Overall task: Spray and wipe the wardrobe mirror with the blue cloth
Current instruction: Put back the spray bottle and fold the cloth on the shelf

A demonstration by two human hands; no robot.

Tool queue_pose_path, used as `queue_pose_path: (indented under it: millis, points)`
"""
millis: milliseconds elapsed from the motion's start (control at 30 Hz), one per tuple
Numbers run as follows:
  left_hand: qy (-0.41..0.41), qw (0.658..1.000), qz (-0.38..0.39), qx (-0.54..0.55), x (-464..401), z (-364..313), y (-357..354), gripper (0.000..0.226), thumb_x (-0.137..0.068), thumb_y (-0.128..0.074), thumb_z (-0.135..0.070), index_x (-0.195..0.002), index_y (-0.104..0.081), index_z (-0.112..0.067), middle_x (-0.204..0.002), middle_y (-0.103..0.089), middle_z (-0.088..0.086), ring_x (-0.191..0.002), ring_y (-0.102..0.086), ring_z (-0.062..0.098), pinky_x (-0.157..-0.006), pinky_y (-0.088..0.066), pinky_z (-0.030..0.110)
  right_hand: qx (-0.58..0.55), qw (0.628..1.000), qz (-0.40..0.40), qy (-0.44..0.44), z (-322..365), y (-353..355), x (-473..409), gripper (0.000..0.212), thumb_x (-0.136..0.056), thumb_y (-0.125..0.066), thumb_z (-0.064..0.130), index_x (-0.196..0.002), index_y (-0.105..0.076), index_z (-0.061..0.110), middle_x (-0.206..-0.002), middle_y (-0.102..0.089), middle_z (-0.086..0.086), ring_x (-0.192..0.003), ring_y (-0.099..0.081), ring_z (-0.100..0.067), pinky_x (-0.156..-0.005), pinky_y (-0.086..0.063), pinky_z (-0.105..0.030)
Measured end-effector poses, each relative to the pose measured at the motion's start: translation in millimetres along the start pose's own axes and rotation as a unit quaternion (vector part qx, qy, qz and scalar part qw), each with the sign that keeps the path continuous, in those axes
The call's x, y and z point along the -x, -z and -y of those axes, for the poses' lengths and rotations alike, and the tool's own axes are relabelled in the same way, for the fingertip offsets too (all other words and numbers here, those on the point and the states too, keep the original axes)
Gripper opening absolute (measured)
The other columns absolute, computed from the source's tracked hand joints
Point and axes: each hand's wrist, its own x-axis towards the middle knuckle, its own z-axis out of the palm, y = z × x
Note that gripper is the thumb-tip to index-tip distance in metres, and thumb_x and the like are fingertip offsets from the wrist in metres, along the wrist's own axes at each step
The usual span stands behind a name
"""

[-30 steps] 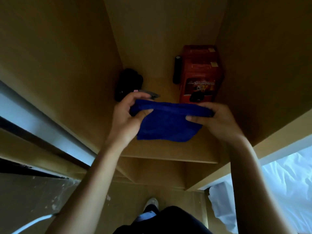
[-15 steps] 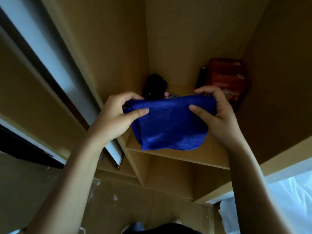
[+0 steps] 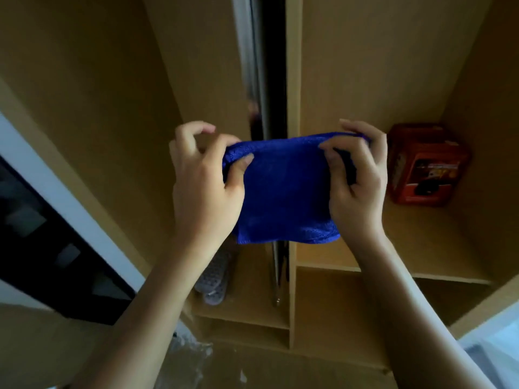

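The blue cloth (image 3: 283, 192) hangs folded between both hands in front of the open wardrobe. My left hand (image 3: 203, 189) pinches its upper left corner with thumb and forefinger. My right hand (image 3: 356, 186) grips its upper right corner, fingers curled over the top edge. A thin silver door edge (image 3: 252, 66) runs up the middle behind the cloth, seen edge-on with a dark strip beside it. No mirror face and no spray bottle are in view.
A red box (image 3: 424, 167) stands on the wooden shelf (image 3: 421, 248) at right. Grey slippers (image 3: 214, 279) lie in the lower left compartment. A dark panel with a white frame (image 3: 56, 248) slants at left. White bedding (image 3: 502, 349) shows at the bottom right.
The view has swung left, so the red box now sits far right and the door edge stands centre. Both hands have kept hold of the cloth and raised it slightly.
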Motion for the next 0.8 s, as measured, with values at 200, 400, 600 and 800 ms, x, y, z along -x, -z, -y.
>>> queue_pose_path:
  millis: [200, 400, 600, 800]
  points:
    - [-0.029, 0.997, -0.023, 0.069, -29, 35, 34, 0.019, -0.096, -0.056, -0.023, -0.11, -0.063, -0.012, -0.104, -0.062, -0.003, -0.09, -0.056, 0.008, -0.07, -0.047, 0.017, 0.065, 0.997, 0.002, 0.033, 47, -42, -11, 0.023, -0.091, -0.049, 0.001, -0.086, -0.071, 0.005, -0.13, -0.049, -0.022, -0.123, -0.042, -0.013, -0.101, -0.035, -0.009]
    - [-0.063, 0.985, -0.101, 0.124, -71, 32, 40, 0.019, -0.095, -0.055, -0.016, -0.111, -0.063, -0.009, -0.105, -0.062, 0.0, -0.093, -0.055, 0.008, -0.077, -0.045, 0.012, 0.101, 0.994, 0.005, 0.035, 82, -43, -50, 0.015, -0.091, -0.059, 0.006, -0.104, -0.065, 0.005, -0.136, -0.04, -0.017, -0.116, -0.025, 0.025, -0.091, -0.027, 0.005]
    - [-0.089, 0.961, -0.189, 0.181, -132, 3, 54, 0.021, -0.095, -0.058, -0.018, -0.115, -0.058, -0.01, -0.109, -0.06, -0.001, -0.099, -0.057, 0.009, -0.084, -0.051, 0.021, 0.136, 0.986, -0.037, 0.093, 103, -46, -117, 0.042, -0.081, -0.077, 0.029, -0.11, -0.059, 0.006, -0.137, -0.035, -0.016, -0.103, -0.026, 0.022, -0.083, -0.027, 0.009]
    - [-0.125, 0.938, -0.258, 0.193, -195, -20, 70, 0.022, -0.095, -0.056, -0.021, -0.112, -0.054, -0.007, -0.103, -0.06, 0.001, -0.093, -0.059, 0.012, -0.081, -0.053, 0.029, 0.12, 0.977, -0.083, 0.152, 121, -47, -197, 0.042, -0.083, -0.073, 0.038, -0.109, -0.057, 0.01, -0.136, -0.035, -0.013, -0.108, -0.024, 0.032, -0.076, -0.037, 0.003]
